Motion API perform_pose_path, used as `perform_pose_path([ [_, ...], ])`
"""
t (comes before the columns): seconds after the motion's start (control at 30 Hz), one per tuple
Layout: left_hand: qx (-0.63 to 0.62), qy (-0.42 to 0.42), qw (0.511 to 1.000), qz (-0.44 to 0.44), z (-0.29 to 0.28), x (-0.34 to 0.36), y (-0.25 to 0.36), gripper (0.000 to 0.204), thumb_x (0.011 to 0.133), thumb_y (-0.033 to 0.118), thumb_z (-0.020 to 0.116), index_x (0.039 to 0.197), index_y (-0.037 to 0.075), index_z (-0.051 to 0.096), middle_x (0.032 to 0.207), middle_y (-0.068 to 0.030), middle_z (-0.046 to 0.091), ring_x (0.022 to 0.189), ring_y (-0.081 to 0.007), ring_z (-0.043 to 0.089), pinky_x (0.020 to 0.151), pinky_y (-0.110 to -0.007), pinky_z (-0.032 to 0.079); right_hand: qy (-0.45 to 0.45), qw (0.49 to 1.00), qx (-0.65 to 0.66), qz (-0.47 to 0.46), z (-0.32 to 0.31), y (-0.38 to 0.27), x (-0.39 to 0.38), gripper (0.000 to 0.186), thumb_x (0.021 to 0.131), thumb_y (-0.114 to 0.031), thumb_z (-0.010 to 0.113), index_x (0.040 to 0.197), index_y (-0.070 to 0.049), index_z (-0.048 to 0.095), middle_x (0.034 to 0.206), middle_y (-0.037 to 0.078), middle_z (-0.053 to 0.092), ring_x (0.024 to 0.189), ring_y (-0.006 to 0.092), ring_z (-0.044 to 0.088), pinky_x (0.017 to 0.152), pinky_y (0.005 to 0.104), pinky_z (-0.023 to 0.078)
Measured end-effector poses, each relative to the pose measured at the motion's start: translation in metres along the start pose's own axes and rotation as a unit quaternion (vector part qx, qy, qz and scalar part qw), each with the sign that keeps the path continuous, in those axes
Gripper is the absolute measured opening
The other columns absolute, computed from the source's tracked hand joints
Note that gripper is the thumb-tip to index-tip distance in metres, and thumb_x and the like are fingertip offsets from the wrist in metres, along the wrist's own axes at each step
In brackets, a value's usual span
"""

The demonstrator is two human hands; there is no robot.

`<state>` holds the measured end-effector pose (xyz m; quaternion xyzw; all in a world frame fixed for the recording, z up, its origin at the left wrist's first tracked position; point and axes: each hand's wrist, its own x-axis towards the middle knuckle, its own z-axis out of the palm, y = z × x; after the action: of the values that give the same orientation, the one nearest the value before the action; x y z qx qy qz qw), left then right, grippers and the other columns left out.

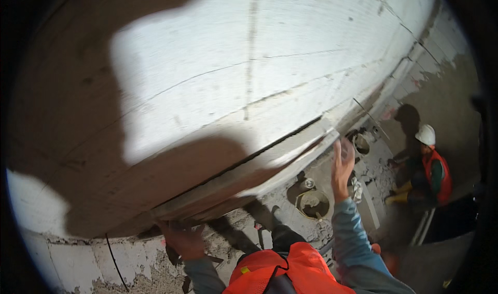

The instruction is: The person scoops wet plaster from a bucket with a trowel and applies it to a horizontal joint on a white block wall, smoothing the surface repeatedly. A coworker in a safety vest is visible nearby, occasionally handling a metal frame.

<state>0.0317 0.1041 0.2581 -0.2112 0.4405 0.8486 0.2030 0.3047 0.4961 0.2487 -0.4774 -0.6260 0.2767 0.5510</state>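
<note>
A long pale metal straightedge point(270, 169) lies slanted against a freshly plastered grey wall point(249, 60). My left hand point(182, 240) grips its lower left end, down near the rough unplastered base of the wall. My right hand point(342, 164) holds the upper right end, fingers raised along the edge. My shadow falls over the wall's left side and over the straightedge. My orange vest point(290, 270) and blue-grey sleeves show at the bottom.
A round bucket with mortar point(313, 204) stands on the spattered floor below my right hand, another bucket point(361, 143) farther along the wall. A crouching co-worker in a white helmet and orange vest point(433, 169) is at the right. A black cable point(115, 263) hangs at lower left.
</note>
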Motion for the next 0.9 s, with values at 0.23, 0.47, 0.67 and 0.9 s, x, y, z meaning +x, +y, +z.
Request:
perform_pose_path([
  [0.23,0.022,-0.146,0.988,0.037,0.012,0.003,0.008,0.098,0.1,0.071,0.067,0.171,0.011,0.038,0.169,-0.0197,0.041,0.156,-0.0471,0.04,0.124,-0.074,0.034,-0.241,0.917,0.143,0.284,0.008,-0.039,0.065,0.098,0.097,-0.07,0.077,0.154,0.006,0.054,0.144,0.025,0.064,0.093,0.0342,0.08,0.075,0.0429,0.069],
  [0.47,-0.037,-0.053,0.997,0.05,-0.007,0.027,-0.002,0.095,0.096,0.057,0.08,0.167,0.006,0.044,0.167,-0.0172,0.044,0.154,-0.0369,0.044,0.123,-0.058,0.04,-0.177,0.925,0.158,0.296,0.025,-0.005,0.059,0.069,0.099,-0.044,0.085,0.136,0.01,0.066,0.106,0.015,0.078,0.079,0.0239,0.079,0.075,0.0371,0.071],
  [0.67,-0.15,-0.084,0.984,-0.039,-0.01,0.041,0.001,0.102,0.09,0.061,0.085,0.165,0.005,0.043,0.167,-0.0169,0.044,0.153,-0.0343,0.044,0.122,-0.058,0.039,-0.186,0.925,0.168,0.286,0.027,-0.008,0.059,0.088,0.095,-0.049,0.089,0.148,0.013,0.056,0.115,0.017,0.073,0.085,0.0256,0.079,0.074,0.0376,0.071],
  [0.9,-0.107,-0.202,0.966,-0.117,-0.039,0.022,0.007,0.128,0.09,0.066,0.085,0.176,0.002,0.015,0.178,-0.0264,0.02,0.159,-0.0461,0.034,0.123,-0.071,0.035,-0.173,0.936,0.193,0.24,-0.016,0.046,0.029,0.109,0.099,-0.065,0.078,0.167,0.01,0.039,0.157,0.032,0.058,0.105,0.0375,0.076,0.093,0.0482,0.068],
])
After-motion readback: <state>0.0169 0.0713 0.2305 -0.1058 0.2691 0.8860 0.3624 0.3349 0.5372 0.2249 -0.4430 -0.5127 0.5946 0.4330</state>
